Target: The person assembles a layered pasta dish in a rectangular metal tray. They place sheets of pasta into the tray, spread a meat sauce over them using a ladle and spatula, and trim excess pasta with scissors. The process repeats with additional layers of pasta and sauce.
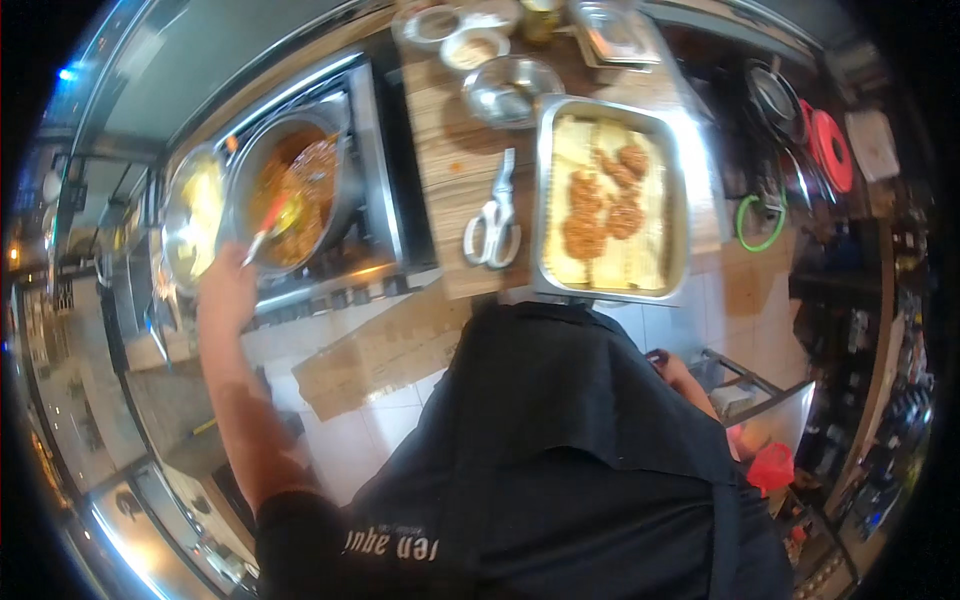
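Observation:
My left hand (232, 275) is closed around the pale handle of a red-headed spatula or spoon (272, 218), whose head dips into a large pot (240, 185) on the stove. Chunky reddish-brown sauce (312, 190) fills the pot. Low at my right side, beside the apron, my right hand (675, 368) is partly hidden; its fingers seem curled at a small dark object I cannot make out. In front of me a rectangular metal pan (684, 200) holds flat yellow sheets (570, 140) topped with several mounds of brown minced-meat sauce (585, 235).
White-handled kitchen scissors (492, 215) lie on the wooden table (445, 150) left of the pan. Behind are a metal bowl (512, 90), a small white bowl (474, 48) and stacked containers (615, 35). Another bowl (190, 215) with yellow contents adjoins the pot. Pans (775, 100) stand at right.

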Demonstrator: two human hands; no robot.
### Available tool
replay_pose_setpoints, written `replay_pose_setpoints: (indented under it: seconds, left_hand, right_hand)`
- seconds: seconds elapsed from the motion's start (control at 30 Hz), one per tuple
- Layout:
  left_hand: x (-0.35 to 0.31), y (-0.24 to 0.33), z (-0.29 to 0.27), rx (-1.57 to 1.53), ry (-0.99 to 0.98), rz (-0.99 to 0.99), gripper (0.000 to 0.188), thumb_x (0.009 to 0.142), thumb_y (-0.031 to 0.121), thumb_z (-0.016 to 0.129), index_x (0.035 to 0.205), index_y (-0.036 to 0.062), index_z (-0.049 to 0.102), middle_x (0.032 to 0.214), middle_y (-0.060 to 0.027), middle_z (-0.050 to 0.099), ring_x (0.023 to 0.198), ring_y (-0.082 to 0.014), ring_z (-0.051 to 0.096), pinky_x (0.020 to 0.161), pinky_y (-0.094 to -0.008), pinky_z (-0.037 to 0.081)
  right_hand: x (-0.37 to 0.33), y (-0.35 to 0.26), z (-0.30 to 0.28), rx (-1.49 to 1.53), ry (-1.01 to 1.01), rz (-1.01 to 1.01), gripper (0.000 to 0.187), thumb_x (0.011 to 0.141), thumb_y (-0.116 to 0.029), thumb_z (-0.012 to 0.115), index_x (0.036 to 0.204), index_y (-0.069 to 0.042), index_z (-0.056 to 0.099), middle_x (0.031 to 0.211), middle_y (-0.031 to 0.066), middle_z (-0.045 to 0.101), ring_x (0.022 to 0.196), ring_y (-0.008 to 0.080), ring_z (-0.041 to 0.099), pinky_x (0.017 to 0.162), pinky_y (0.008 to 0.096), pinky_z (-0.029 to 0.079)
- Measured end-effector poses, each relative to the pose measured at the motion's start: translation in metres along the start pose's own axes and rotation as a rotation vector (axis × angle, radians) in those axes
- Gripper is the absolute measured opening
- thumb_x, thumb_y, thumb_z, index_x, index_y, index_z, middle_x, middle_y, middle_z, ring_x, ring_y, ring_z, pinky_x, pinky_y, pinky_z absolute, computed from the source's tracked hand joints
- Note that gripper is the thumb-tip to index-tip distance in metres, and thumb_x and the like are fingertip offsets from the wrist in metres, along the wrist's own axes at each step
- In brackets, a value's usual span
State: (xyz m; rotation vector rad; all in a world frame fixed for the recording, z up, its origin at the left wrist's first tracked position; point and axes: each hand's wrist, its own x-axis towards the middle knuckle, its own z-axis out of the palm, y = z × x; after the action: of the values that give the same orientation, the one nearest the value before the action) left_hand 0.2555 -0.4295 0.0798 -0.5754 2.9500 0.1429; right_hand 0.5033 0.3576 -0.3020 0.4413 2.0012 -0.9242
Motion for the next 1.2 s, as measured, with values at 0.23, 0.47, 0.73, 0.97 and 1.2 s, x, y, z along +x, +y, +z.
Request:
replay_pose_setpoints:
  seconds: [0.23, 0.47, 0.73, 0.97, 1.2]
  left_hand:
    - [-0.080, 0.176, 0.039, -0.496, 0.150, 0.177, 0.029, 0.104, 0.016, 0.073, 0.132, 0.0097, 0.075, 0.100, -0.0138, 0.081, 0.086, -0.0191, 0.074, 0.081, -0.0364, 0.058]
    - [-0.117, 0.381, 0.161, -0.418, 0.105, 0.567, 0.022, 0.103, 0.020, 0.074, 0.121, 0.0087, 0.079, 0.097, -0.0221, 0.077, 0.090, -0.0444, 0.075, 0.083, -0.0524, 0.060]
    - [-0.134, 0.454, 0.197, -0.412, 0.112, 0.608, 0.019, 0.104, 0.017, 0.071, 0.118, 0.0086, 0.080, 0.095, -0.0224, 0.075, 0.086, -0.0455, 0.073, 0.079, -0.0553, 0.059]
    - [-0.133, 0.451, 0.181, -0.532, 0.102, 0.607, 0.017, 0.101, 0.014, 0.073, 0.114, 0.0058, 0.081, 0.093, -0.0230, 0.076, 0.087, -0.0452, 0.073, 0.078, -0.0539, 0.059]
    - [-0.119, 0.403, 0.179, -0.351, 0.140, 0.583, 0.019, 0.100, 0.015, 0.076, 0.115, 0.0064, 0.083, 0.098, -0.0244, 0.078, 0.089, -0.0461, 0.075, 0.080, -0.0522, 0.060]
  right_hand:
    - [0.045, 0.081, -0.050, 0.449, 0.121, -0.031, 0.034, 0.095, -0.006, 0.065, 0.129, -0.006, 0.070, 0.094, 0.0084, 0.080, 0.078, 0.0177, 0.072, 0.075, 0.0356, 0.059]
    - [0.057, 0.125, -0.094, 0.117, -0.035, -0.011, 0.034, 0.095, -0.006, 0.068, 0.128, -0.007, 0.070, 0.093, 0.0096, 0.080, 0.078, 0.0184, 0.073, 0.075, 0.0361, 0.059]
    - [0.065, 0.138, -0.113, 0.387, 0.099, -0.075, 0.030, 0.095, -0.003, 0.070, 0.125, -0.006, 0.070, 0.093, 0.0103, 0.079, 0.073, 0.0185, 0.070, 0.070, 0.0361, 0.058]
    - [0.045, 0.143, -0.119, 0.229, -0.013, -0.048, 0.033, 0.093, -0.003, 0.068, 0.125, -0.004, 0.070, 0.086, 0.0086, 0.077, 0.072, 0.0178, 0.070, 0.069, 0.0339, 0.057]
    - [0.050, 0.153, -0.125, 0.254, -0.024, 0.057, 0.031, 0.093, -0.004, 0.068, 0.124, -0.005, 0.071, 0.089, 0.0084, 0.079, 0.074, 0.0188, 0.072, 0.068, 0.0356, 0.057]
